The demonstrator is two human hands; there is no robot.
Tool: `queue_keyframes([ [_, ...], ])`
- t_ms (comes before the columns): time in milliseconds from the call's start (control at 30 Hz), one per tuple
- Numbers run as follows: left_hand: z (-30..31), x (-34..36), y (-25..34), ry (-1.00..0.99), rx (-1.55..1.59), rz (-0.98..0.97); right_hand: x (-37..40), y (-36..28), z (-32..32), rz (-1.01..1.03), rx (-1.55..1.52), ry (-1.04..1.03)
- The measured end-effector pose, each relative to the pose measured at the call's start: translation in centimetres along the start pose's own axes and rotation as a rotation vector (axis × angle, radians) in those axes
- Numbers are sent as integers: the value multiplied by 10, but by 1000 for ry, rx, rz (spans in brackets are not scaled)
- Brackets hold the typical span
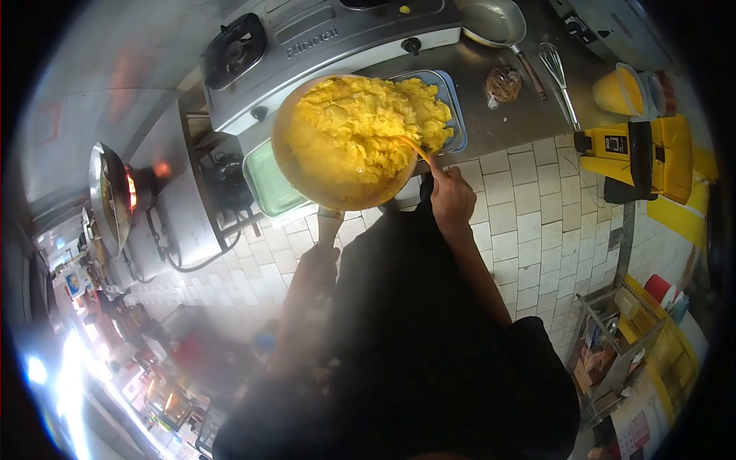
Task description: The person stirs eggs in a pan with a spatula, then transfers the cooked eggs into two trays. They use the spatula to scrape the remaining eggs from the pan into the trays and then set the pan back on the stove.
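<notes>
My left hand is closed around the handle of a wide frying pan, which is tilted toward a blue-rimmed tray at its right. Steaming yellow scrambled eggs fill the pan and spread over its right side onto the tray. Part of the tray is hidden by the pan and eggs. In my right hand is an orange utensil, gripped by its handle, with its far end at the eggs. A pale green glass tray lies left of the pan, partly under it.
A gas stove stands behind the pan. On the steel counter lie a small pan, a bag of brown stuff, a whisk and a yellow container. At left, a wok sits by a lit burner.
</notes>
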State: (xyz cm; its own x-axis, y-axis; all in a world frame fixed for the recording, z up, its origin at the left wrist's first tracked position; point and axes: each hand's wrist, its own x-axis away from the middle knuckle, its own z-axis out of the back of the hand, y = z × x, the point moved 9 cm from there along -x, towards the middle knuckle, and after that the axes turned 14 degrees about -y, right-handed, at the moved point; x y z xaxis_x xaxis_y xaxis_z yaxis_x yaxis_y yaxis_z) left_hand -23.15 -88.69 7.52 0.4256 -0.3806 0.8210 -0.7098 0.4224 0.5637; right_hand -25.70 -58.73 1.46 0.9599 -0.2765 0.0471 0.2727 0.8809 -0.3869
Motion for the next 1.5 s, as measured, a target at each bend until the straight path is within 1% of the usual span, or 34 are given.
queue_keyframes([
  [67, 6, 4, -5, 74, 113, -62, 10, 7, -1, -112, -87, -103],
  [100, 7, 4, -3, 71, 113, -55, 11, 6, -2, -117, -86, -109],
  [167, 4, 3, 5, 0, 4, -3, 11, 4, -3, -128, -128, -86],
  [300, 6, 6, 4, 11, 80, 28, 18, 6, -8, -178, -168, -69],
  [367, 10, 7, 4, 29, -17, -7, 21, 5, -12, -195, -208, -105],
  [400, 11, 8, 4, 31, -19, -7, 23, 4, -13, -195, -210, -104],
  [600, 19, 5, 1, -22, 56, -59, 35, 13, -19, -240, -379, -76],
  [667, 20, 6, 0, -33, 23, 9, 37, 15, -24, -163, -579, 23],
  [700, 20, 5, -2, -35, 22, 6, 37, 18, -25, -163, -578, 26],
  [767, 26, 6, -3, 57, -28, -43, 40, 30, -50, -297, -797, -182],
  [800, 27, 5, -2, 53, -29, -43, 39, 33, -48, -299, -795, -180],
  [867, 25, 4, -1, -26, -7, 7, 36, 40, -56, -364, -957, -259],
  [900, 24, 5, 2, -26, -5, 5, 36, 43, -51, -361, -955, -260],
  [967, 25, 6, 6, -6, -100, 62, 27, 47, -35, -272, -1025, -208],
  [1033, 24, 7, 8, 0, -92, 82, 15, 55, -11, -239, -958, -225],
  [1100, 25, 8, 5, 9, -81, 105, -7, 50, 29, -167, -604, -288],
  [1167, 26, 6, 2, -20, -47, 85, -31, 53, 55, -110, -385, -286],
  [1200, 28, 6, 2, -14, -41, 79, -43, 64, 43, -84, -552, -337],
  [1233, 27, 6, 4, -28, -62, 56, -52, 79, 40, -76, -549, -338],
  [1300, 28, 6, 7, -43, -79, 27, -53, 89, 13, -313, -821, -769],
  [1333, 29, 4, 6, -45, -52, 30, -48, 90, 10, -407, -902, -843],
  [1367, 27, 7, 0, -48, -19, 46, -51, 93, 9, -402, -893, -855],
  [1433, 27, 9, -3, -56, 1, 49, -47, 92, -4, -375, -1054, -991],
  [1467, 27, 7, 1, -68, 6, 39, -49, 90, -2, -369, -1051, -998],
  [1500, 25, 7, 3, -63, 13, 43, -43, 86, -2, -404, -1173, -1028],
])
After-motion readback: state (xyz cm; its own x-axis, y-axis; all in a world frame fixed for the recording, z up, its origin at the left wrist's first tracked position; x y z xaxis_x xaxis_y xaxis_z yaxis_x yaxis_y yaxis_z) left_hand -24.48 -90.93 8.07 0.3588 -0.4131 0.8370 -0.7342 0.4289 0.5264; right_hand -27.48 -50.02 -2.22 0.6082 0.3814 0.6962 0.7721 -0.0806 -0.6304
